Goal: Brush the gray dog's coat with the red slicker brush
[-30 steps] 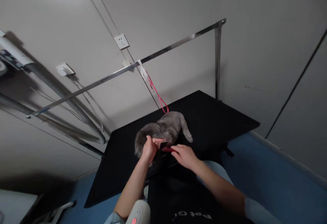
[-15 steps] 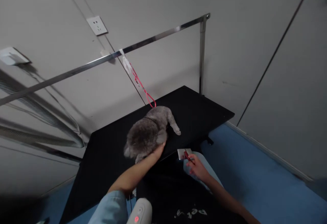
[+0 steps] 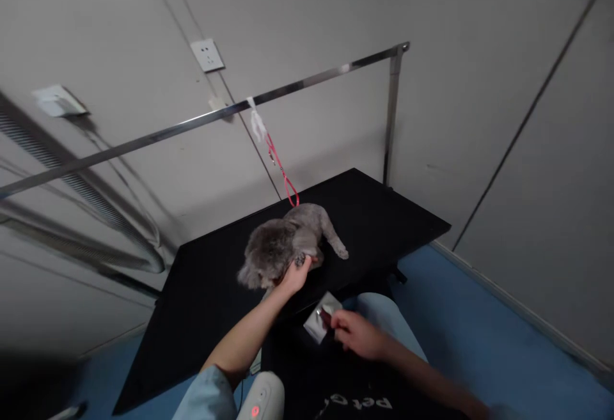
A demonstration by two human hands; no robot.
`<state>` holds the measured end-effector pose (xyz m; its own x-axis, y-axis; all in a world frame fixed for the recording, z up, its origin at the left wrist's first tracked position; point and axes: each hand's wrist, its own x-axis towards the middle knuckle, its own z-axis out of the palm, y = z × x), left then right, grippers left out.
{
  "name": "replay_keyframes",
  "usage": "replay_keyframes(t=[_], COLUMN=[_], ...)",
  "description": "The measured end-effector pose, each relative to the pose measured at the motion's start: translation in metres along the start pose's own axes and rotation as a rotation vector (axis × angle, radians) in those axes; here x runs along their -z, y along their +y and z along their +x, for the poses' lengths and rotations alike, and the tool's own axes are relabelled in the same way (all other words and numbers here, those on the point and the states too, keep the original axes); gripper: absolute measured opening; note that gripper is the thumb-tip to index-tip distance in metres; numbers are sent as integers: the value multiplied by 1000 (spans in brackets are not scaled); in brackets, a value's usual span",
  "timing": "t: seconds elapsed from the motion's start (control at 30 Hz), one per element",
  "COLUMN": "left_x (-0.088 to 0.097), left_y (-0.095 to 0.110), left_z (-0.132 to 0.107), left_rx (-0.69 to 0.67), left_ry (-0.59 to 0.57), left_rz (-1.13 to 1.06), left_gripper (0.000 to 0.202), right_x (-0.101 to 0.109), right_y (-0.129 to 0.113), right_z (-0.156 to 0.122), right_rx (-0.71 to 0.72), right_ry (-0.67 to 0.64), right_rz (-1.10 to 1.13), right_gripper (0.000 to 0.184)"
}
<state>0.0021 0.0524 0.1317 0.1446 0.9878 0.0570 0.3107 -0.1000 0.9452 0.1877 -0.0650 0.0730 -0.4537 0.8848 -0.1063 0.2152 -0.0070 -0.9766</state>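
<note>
A grey curly-coated dog (image 3: pixel 273 241) lies on the black grooming table (image 3: pixel 378 209), head toward the left and one leg stretched to the right. My left hand (image 3: pixel 295 277) is closed around one of its front paws (image 3: pixel 300 259), lifted near the dog's chest. In my right hand (image 3: pixel 362 334), low in front of my body, is a slicker brush (image 3: pixel 315 323) with a flat silvery rectangular head and a dark red handle. The brush is apart from the dog, and its handle is partly covered by my fingers.
A metal bar (image 3: pixel 192 124) spans above the table on an upright post (image 3: pixel 392 113). From it hangs a red looped leash (image 3: pixel 283 174) behind the dog. A grey corrugated hose (image 3: pixel 103 206) runs at the left; a white device (image 3: pixel 263 397) with a red light sits at the bottom.
My left hand has come up with the dog's paw in its grip. My right hand has drawn the brush left and nearer my body, turning its head. The view has shifted slightly.
</note>
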Motion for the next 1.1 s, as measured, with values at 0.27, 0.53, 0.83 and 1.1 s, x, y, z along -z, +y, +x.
replay_keyframes(t=[0.27, 0.53, 0.83, 1.1], left_x=[34, 42, 44, 43], left_y=[8, 8, -2, -10], left_z=[-20, -37, -61, -76], left_rx=[98, 161, 7, -32], left_ry=[178, 58, -76, -57], left_rz=[-584, -622, -775, -936], left_gripper=[61, 71, 66, 54], right_x=[21, 34, 40, 35], right_y=[-60, -97, -113, -138], right_z=[63, 50, 43, 43], right_rx=[232, 279, 157, 206], right_ry=[341, 212, 179, 46], right_rz=[-364, -644, -851, -962], right_gripper=[32, 32, 29, 31])
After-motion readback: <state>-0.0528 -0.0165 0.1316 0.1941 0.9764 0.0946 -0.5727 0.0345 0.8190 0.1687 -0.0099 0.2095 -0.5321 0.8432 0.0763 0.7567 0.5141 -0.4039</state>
